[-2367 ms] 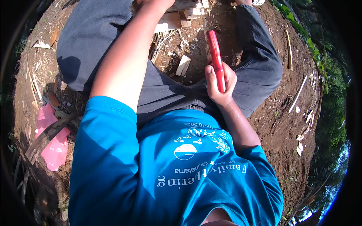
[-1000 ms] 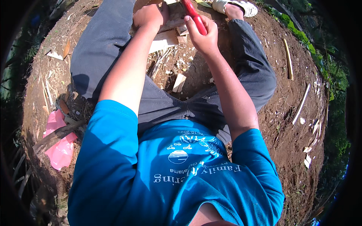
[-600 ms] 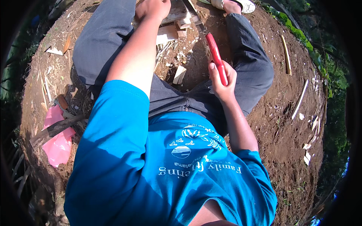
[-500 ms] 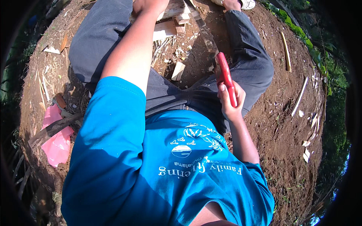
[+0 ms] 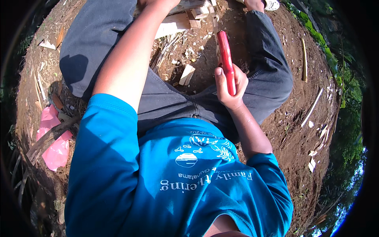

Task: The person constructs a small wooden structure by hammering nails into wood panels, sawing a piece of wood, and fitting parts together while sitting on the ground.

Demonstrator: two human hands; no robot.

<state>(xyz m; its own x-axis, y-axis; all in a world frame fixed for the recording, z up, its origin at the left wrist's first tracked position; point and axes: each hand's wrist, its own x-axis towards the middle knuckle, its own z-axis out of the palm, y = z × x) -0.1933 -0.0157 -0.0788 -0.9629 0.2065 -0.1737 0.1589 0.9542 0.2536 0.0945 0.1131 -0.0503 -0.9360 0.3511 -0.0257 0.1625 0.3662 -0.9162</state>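
My right hand (image 5: pixel 233 85) is wrapped round the red handle of a handsaw (image 5: pixel 226 59), in front of my bent right leg. Its narrow blade runs away from me, beside the jagged end of a piece of wood (image 5: pixel 204 8), and leaves the view at the top. Whether the teeth touch the wood I cannot tell. At the top edge my left hand (image 5: pixel 160 3) rests by the same wood; its fingers are cut off by the picture's edge. Under the wood lie a pale board (image 5: pixel 173 25) and a small wooden block (image 5: pixel 193 20).
Between my legs lie a loose wood chip (image 5: pixel 186 75) and thin sticks (image 5: pixel 166 51) on brown soil. To the left, a branch (image 5: pixel 51 138) crosses a pink plastic bag (image 5: pixel 54 152). Wood strips (image 5: pixel 312 107) lie at the right, with green plants (image 5: pixel 316 33) beyond.
My right hand has pushed the saw forward, away from me, so less of the blade shows. The whole view has shifted slightly; my left hand stays by the wood.
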